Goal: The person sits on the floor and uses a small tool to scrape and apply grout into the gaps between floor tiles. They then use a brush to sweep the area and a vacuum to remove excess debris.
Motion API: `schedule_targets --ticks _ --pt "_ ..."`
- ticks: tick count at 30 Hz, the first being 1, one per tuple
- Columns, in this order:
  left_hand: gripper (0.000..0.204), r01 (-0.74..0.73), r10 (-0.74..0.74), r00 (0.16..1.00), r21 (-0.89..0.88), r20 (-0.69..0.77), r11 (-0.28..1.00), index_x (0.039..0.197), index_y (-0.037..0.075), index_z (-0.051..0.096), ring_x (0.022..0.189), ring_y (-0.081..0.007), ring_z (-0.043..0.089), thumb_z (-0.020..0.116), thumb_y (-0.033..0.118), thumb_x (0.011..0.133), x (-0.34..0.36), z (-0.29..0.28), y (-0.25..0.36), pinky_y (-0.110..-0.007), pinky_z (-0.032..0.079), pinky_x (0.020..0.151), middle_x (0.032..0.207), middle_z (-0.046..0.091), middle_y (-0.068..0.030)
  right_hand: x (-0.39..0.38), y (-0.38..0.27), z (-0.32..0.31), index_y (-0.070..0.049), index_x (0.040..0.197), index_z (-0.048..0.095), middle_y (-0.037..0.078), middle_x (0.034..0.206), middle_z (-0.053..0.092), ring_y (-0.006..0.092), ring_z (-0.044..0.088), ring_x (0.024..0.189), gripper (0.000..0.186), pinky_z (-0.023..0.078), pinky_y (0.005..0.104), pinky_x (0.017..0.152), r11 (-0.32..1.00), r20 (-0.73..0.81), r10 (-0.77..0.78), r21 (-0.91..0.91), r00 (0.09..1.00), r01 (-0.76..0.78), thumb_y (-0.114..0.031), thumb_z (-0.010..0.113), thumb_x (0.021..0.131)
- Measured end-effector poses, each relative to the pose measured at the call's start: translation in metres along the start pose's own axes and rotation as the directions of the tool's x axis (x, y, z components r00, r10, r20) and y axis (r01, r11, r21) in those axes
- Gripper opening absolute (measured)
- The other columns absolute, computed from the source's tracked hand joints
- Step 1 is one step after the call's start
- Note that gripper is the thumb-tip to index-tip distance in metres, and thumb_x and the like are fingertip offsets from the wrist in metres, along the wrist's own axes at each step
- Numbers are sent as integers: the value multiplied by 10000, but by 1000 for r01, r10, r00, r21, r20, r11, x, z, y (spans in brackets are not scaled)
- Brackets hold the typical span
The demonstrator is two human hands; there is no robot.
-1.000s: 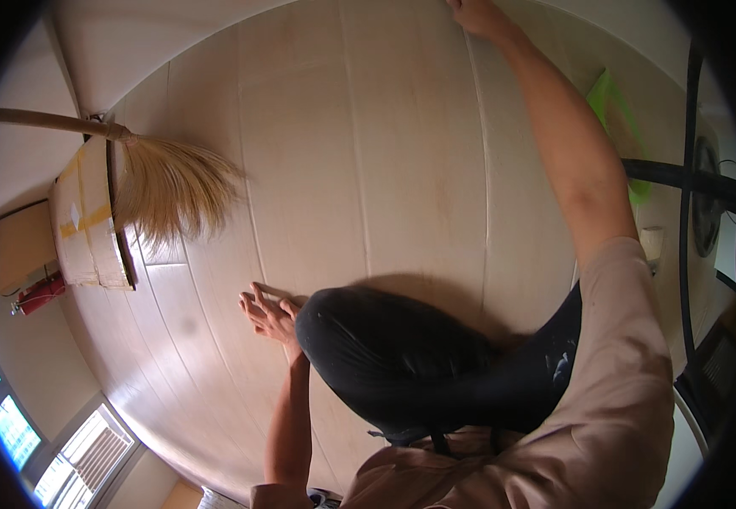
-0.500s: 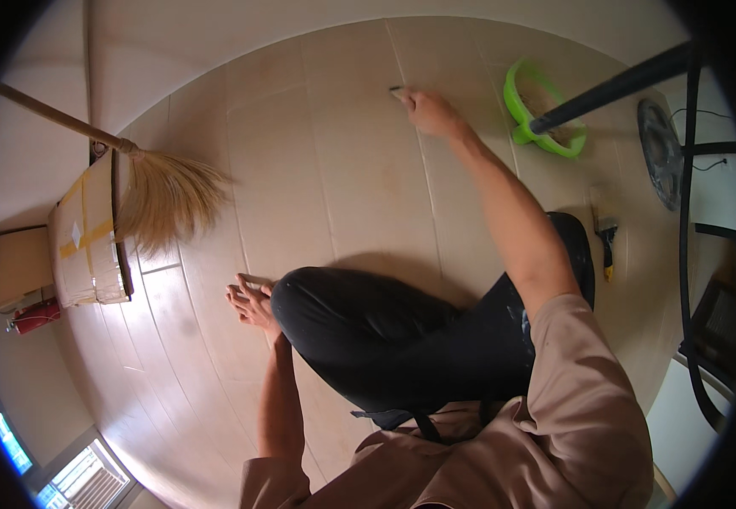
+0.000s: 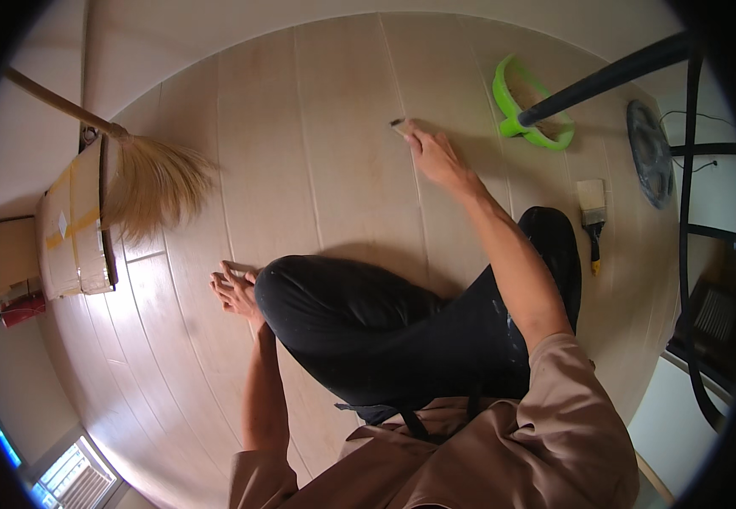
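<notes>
My right hand (image 3: 436, 159) is closed round a small, pale tool with a dark tip (image 3: 399, 125); its exact kind is too small to tell. The tip is at a narrow seam between the beige, plank-like floor tiles (image 3: 347, 170). On the floor beside my left knee, my left hand (image 3: 234, 293) rests with its fingers spread and nothing in them. To the right of my right knee lies a paintbrush (image 3: 592, 216) with pale bristles and a black handle ending in yellow.
A green dustpan (image 3: 510, 102) with debris and a long dark handle stands far right, near a grey oval object (image 3: 649, 154). At left, a straw broom (image 3: 154, 185) leans by a taped cardboard box (image 3: 75, 229). Behind the box is a red cylinder (image 3: 22, 310). Black bars (image 3: 688, 212) rise at right.
My right hand has drawn the small tool toward me along the floor seam. The left hand stays on the floor. The whole view has shifted slightly.
</notes>
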State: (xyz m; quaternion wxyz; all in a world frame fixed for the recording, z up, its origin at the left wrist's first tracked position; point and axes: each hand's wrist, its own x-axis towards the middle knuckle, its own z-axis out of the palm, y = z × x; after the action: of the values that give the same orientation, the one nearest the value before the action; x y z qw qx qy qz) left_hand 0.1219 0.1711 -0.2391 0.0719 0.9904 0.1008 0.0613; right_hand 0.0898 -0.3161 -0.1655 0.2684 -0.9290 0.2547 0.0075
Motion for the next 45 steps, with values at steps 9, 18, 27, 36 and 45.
schedule_targets --ticks 9,18,27,36,45 --pt "776 -30 30 999 -8 -15 1000 1600 296 381 1566 -331 180 629 314 864 -2 -6 -21 -610 228 1159 1684 249 -121 172 -19 -5 -83 1210 685 269 1077 711 481 668 1023 410 519 575 910 999 -90 -50 -18 995 49 -381 439 1074" --pt "787 -30 31 998 -14 53 999 1615 247 360 1565 -344 169 590 266 863 -4 -17 -14 -605 188 1172 1689 231 -130 253 -36 -32 16 1228 676 281 1257 660 444 616 1211 438 468 521 1052 963 -167 -173 181 971 202 -315 479 1019" --pt "703 -45 46 998 -19 47 999 1616 236 363 1567 -356 166 499 363 938 -1 -14 0 -609 165 1180 1679 256 -166 302 -12 -25 8 1254 672 294 1263 652 455 616 1209 479 463 542 1051 995 -117 -91 38 989 96 -366 453 1049" --pt "702 -15 14 997 4 82 1000 1610 214 374 1557 -367 193 483 397 941 -3 -19 0 -612 181 1174 1673 254 -186 281 -25 -34 -1 1297 656 268 1324 636 436 591 1262 492 440 499 1106 976 -149 -207 43 967 216 -370 425 1067" --pt "722 -12 9 996 26 92 1000 1603 209 384 1565 -352 181 494 370 909 -5 -23 -3 -618 172 1173 1677 255 -161 307 2 -18 -4 1333 630 290 1356 600 450 552 1302 516 422 516 1110 984 -69 -179 -8 981 179 -380 384 1080"
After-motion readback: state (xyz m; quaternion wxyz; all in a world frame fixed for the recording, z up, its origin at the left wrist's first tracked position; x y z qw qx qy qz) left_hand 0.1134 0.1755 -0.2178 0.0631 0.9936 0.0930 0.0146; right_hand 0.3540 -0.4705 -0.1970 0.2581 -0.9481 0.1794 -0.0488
